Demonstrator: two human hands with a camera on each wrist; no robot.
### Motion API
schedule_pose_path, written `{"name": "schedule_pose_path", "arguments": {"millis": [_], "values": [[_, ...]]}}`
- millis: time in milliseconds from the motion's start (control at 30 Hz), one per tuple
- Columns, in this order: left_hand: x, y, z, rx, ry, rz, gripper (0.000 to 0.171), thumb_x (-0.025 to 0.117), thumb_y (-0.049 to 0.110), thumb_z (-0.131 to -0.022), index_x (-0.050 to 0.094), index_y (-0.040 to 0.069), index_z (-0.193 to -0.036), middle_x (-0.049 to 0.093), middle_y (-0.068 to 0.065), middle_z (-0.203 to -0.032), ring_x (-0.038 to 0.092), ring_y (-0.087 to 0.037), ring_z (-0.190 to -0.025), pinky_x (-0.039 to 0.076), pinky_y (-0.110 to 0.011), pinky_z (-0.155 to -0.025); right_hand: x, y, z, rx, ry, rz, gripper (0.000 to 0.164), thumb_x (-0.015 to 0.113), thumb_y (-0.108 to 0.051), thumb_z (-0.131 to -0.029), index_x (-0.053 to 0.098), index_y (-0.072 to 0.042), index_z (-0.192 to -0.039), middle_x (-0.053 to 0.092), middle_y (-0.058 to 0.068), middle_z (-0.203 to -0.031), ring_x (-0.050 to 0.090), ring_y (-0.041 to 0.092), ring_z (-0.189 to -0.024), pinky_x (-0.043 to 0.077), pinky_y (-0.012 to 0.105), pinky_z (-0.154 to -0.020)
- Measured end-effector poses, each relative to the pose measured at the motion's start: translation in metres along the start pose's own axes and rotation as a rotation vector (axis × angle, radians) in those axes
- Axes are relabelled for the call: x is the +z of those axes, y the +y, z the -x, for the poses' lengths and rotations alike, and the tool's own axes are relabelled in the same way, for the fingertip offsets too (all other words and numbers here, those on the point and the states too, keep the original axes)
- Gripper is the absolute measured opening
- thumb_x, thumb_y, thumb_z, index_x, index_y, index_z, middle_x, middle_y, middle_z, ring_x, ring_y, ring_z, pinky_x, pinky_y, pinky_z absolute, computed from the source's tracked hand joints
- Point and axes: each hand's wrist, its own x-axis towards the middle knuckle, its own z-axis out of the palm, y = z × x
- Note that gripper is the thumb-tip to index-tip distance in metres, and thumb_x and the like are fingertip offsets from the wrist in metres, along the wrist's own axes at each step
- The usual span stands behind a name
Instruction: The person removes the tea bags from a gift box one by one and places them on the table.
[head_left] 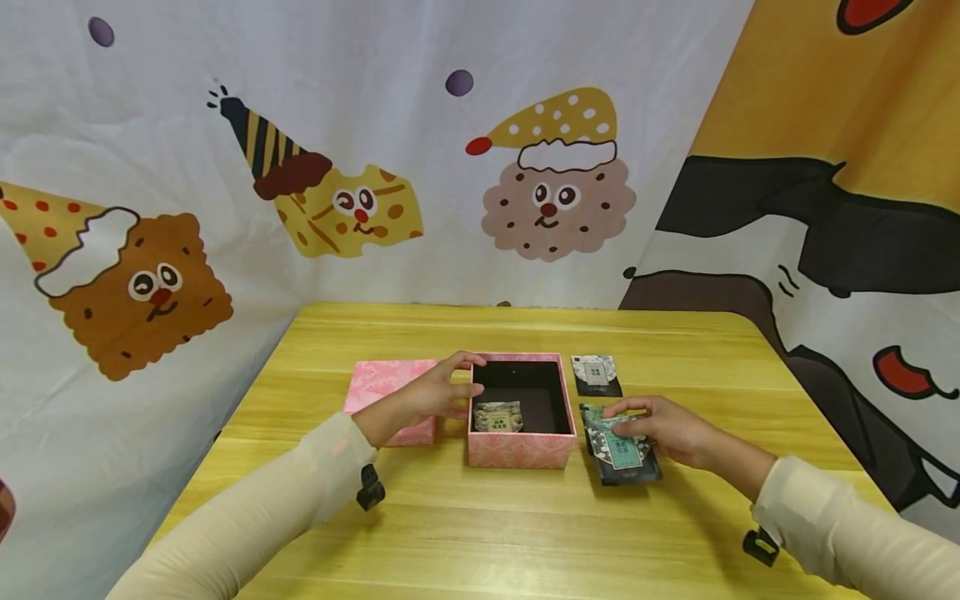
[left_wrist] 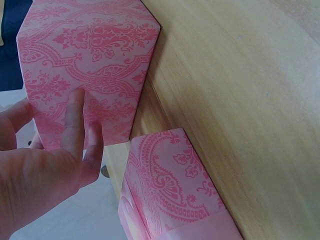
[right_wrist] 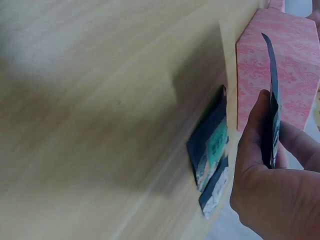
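Observation:
A pink patterned box with a dark inside stands upright without its lid. A packet with a pale yellow label lies inside it. My left hand touches the box's left wall and rim, its fingers extended against the patterned side. To the right of the box, my right hand pinches a dark flat packet with a teal label, seen edge-on in the right wrist view. Below it on the table lies another teal-labelled packet.
The pink box lid lies left of the box, partly behind my left hand. A packet with a white label lies right of the box, farther back on the wooden table. A printed curtain hangs behind the table.

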Motion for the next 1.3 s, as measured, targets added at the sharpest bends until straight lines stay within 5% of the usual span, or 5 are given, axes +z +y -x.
{"name": "schedule_pose_path", "arguments": {"millis": [133,400,700,867,1300], "values": [[0.0,0.0,0.0,0.0,-0.002,0.001,0.048,0.06,0.007,-0.105,0.04,0.008,-0.149,0.017,-0.019,-0.166,0.051,-0.045,-0.127,0.061,-0.044,-0.083,0.0,0.005,0.001,0.001,-0.006,0.013,0.03,0.067,-0.016,-0.101,0.066,-0.001,-0.127,0.062,0.006,-0.114,0.053,0.014,-0.08,0.051,0.03,-0.064],[0.001,0.0,0.0,-0.006,-0.004,-0.001,0.049,0.06,0.008,-0.105,0.04,0.009,-0.149,0.016,-0.019,-0.166,0.051,-0.045,-0.127,0.061,-0.045,-0.084,0.002,0.014,0.001,0.001,-0.026,0.045,0.028,0.066,-0.015,-0.102,0.066,0.002,-0.124,0.064,0.005,-0.101,0.056,0.015,-0.082,0.055,0.033,-0.069],[0.001,0.001,0.001,-0.007,-0.012,0.002,0.047,0.058,0.008,-0.106,0.039,0.008,-0.148,0.016,-0.018,-0.166,0.051,-0.045,-0.125,0.058,-0.055,-0.091,0.005,0.019,0.002,-0.041,-0.05,0.117,0.028,0.07,-0.01,-0.099,0.066,0.009,-0.119,0.057,0.023,-0.129,0.061,0.015,-0.087,0.056,0.032,-0.073],[0.001,0.001,0.001,-0.006,-0.01,0.001,0.049,0.061,0.01,-0.105,0.04,0.009,-0.149,0.018,-0.017,-0.165,0.052,-0.043,-0.124,0.06,-0.051,-0.087,0.007,0.024,0.002,-0.08,-0.07,0.17,0.024,0.07,-0.003,-0.096,0.065,0.012,-0.114,0.066,0.021,-0.112,0.064,0.014,-0.086,0.058,0.029,-0.074],[0.0,0.001,-0.001,-0.004,-0.008,-0.007,0.05,0.061,0.01,-0.105,0.04,0.01,-0.15,0.017,-0.017,-0.166,0.053,-0.043,-0.124,0.056,-0.058,-0.094,0.013,0.028,0.002,-0.266,0.005,0.632,0.013,0.081,-0.012,-0.089,0.074,-0.007,-0.098,0.072,-0.001,-0.091,0.063,0.007,-0.08,0.054,0.026,-0.067]]}}
